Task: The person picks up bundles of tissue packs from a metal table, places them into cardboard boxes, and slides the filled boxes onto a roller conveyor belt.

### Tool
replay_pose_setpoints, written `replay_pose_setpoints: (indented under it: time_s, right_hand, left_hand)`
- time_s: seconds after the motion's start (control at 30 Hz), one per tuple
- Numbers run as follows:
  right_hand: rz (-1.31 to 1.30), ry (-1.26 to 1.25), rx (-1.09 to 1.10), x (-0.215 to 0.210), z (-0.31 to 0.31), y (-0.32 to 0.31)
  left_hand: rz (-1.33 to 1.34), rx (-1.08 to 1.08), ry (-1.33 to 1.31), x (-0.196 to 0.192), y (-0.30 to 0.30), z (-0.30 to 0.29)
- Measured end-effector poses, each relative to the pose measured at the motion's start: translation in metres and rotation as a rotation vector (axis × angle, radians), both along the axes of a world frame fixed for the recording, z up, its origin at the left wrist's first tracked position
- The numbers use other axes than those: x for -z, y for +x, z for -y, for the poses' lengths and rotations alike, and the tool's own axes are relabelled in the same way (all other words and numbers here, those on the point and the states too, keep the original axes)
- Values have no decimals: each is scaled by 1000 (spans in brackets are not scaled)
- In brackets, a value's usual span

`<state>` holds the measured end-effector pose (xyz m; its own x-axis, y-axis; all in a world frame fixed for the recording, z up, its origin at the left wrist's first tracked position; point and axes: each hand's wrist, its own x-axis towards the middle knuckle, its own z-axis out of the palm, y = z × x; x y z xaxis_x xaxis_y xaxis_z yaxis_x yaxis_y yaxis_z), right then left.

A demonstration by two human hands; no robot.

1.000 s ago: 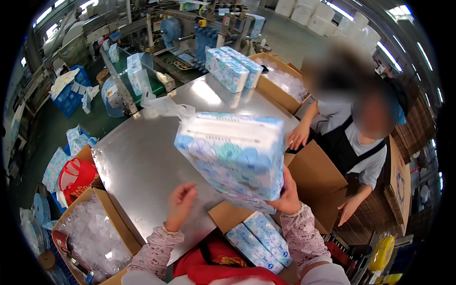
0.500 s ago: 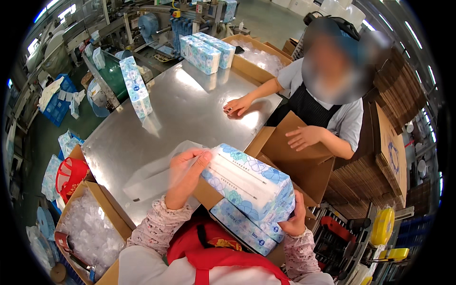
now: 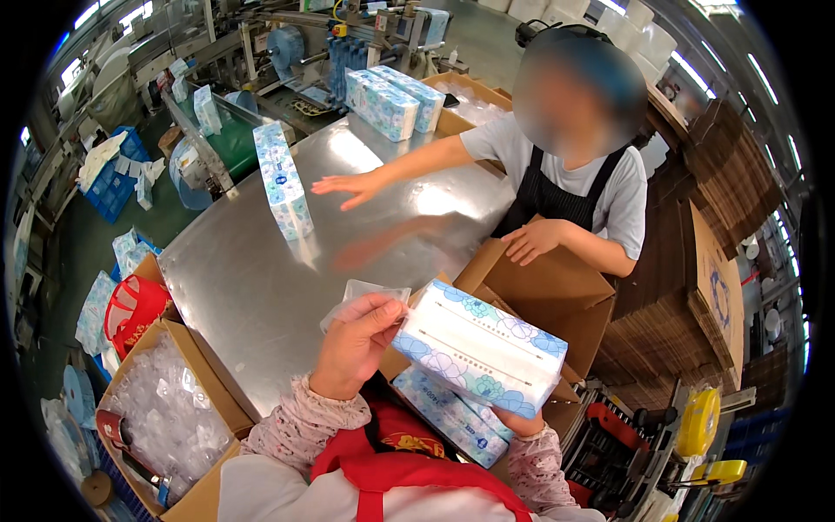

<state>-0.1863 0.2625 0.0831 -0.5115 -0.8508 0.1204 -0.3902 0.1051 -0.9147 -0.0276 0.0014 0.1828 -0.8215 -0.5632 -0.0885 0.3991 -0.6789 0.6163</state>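
A white pack of tissues [image 3: 478, 348] with blue flower print lies tilted in front of me. My right hand [image 3: 522, 423] grips it from beneath at its near right end, with the fingers mostly hidden. Thumb and fingers of my left hand [image 3: 355, 344] pinch a clear plastic piece [image 3: 370, 296] beside the pack's left end. More blue-printed tissue packs [image 3: 452, 418] sit below in a carton against my red apron.
Across the metal table [image 3: 235, 261], a co-worker's arm [image 3: 417, 170] reaches toward a tissue pack row [image 3: 283, 178]. Other packs [image 3: 383, 104] stand at the back. An open carton [image 3: 548, 287] is at right, a box of clear plastic pieces [image 3: 165, 400] at left.
The co-worker's hand has stretched left across the table toward the tissue pack row. My left hand has pulled the clear plastic closer, and the held pack has turned and shifted slightly right.
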Motion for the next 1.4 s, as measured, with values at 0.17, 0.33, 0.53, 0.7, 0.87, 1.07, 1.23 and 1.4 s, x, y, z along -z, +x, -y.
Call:
replay_pose_setpoints:
  time_s: [0.17, 0.33, 0.53, 0.7, 0.87, 1.07, 1.23, 1.4]
  right_hand:
    - [448, -98, -73, -55, -2, 18]
    - [-193, -393, 95, -153, 41, 41]
    - [-695, -11, -149, -197, 86, 41]
    - [-609, 99, -178, -176, 101, 36]
    - [-581, 31, -150, -163, 100, 31]
    - [-539, 31, -169, -156, 100, 28]
    - [-508, 68, -205, -151, 101, 27]
    - [-493, 86, -278, -153, 108, 27]
  left_hand:
    - [70, 80, -167, -1, 2, -14]
    - [158, 85, -394, 5, 3, -17]
    - [164, 204, -424, -2, -7, -27]
    - [159, 174, -437, 2, -13, -40]
    - [138, 45, -862, -1, -18, -42]
    - [111, -24, -1125, 7, -22, -42]
    - [134, 178, -1249, 18, -17, -30]
    - [-29, 211, -1326, 15, -16, -18]
